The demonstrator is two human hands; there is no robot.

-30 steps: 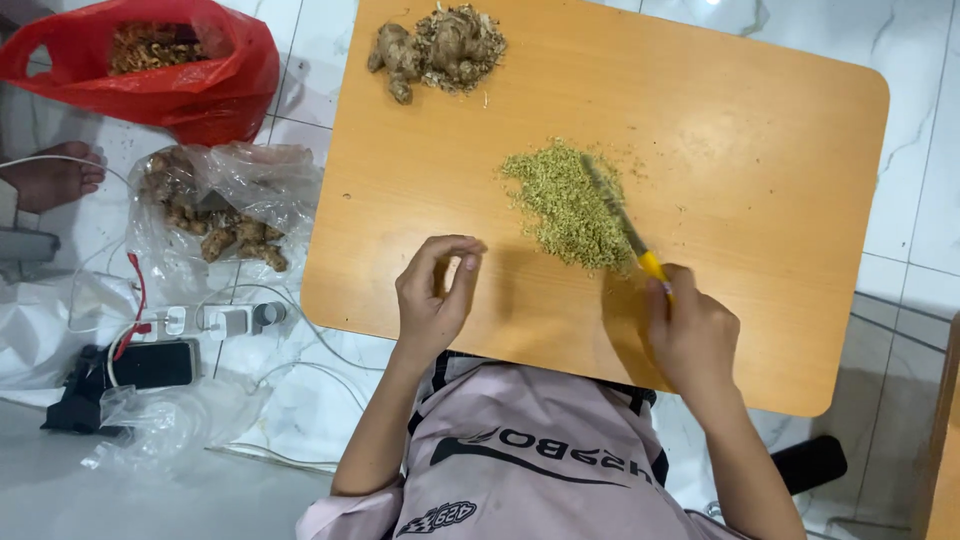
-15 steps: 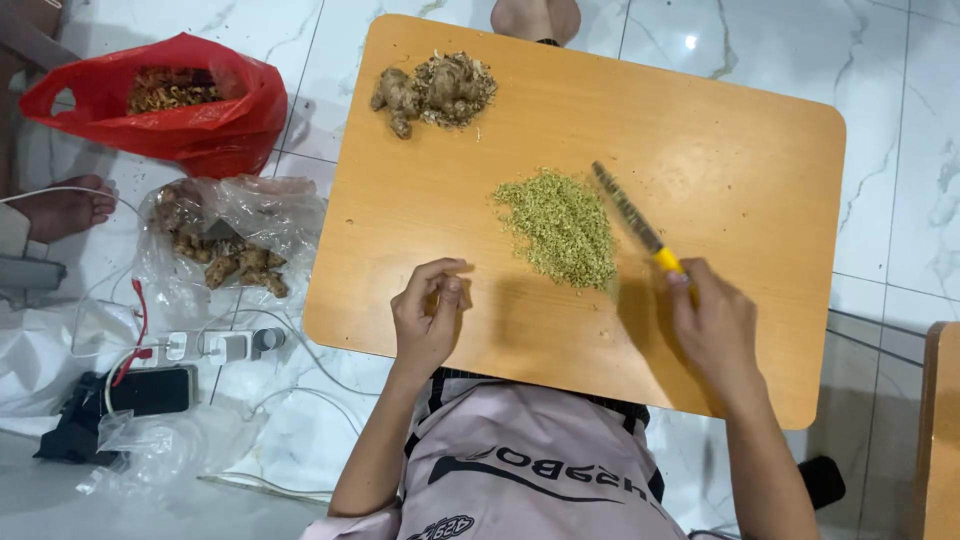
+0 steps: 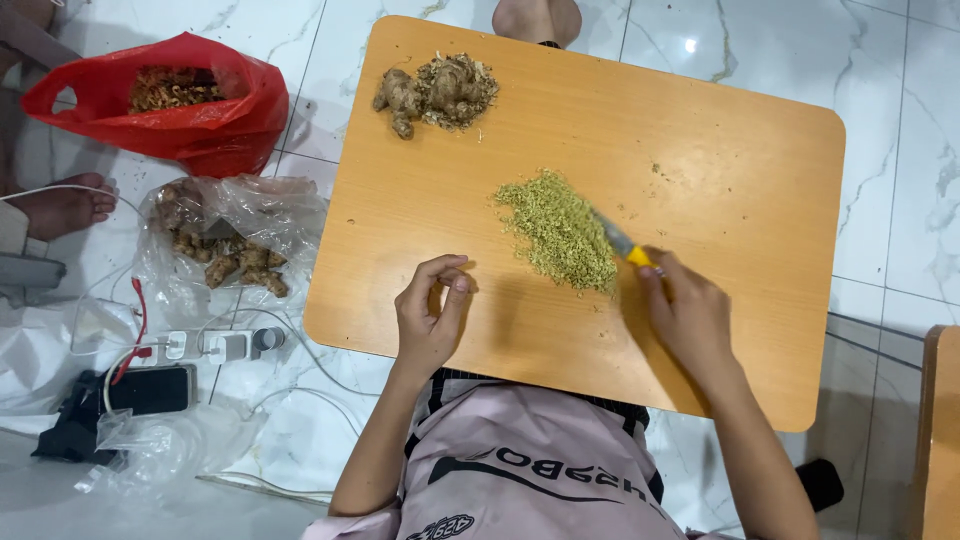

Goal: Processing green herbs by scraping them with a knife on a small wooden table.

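On a low wooden table (image 3: 720, 180) set over a white marble floor, seen from above, a person in a pink shirt sits chopping. The right hand (image 3: 690, 315) is closed around the yellow handle of a knife (image 3: 622, 243), whose blade angles up and to the left, its edge against the right side of a pile of finely chopped greenish-yellow bits (image 3: 560, 230) near the middle of the table. The left hand (image 3: 428, 315) rests on the bare wood to the left of the pile and apart from it, holding nothing, with the fingers loosely curled toward the thumb.

At the far left corner of the table lies a heap of knobbly brown roots (image 3: 440, 90) with peelings. On the floor to the left sit a red plastic bag (image 3: 190, 110) of scraps, a clear bag (image 3: 225, 250) of more roots, a power strip (image 3: 215, 345) with cables, and a dark phone (image 3: 150, 390). Another person's bare foot (image 3: 65, 205) shows at the left edge.

The main risk appears to be the blade: nothing steadies the pile, so a quick stroke could scatter bits across the wood or off the near edge. If the free hand moves in to gather the pile, its curled fingers would come close to the edge. Bits falling left could land on the power strip.
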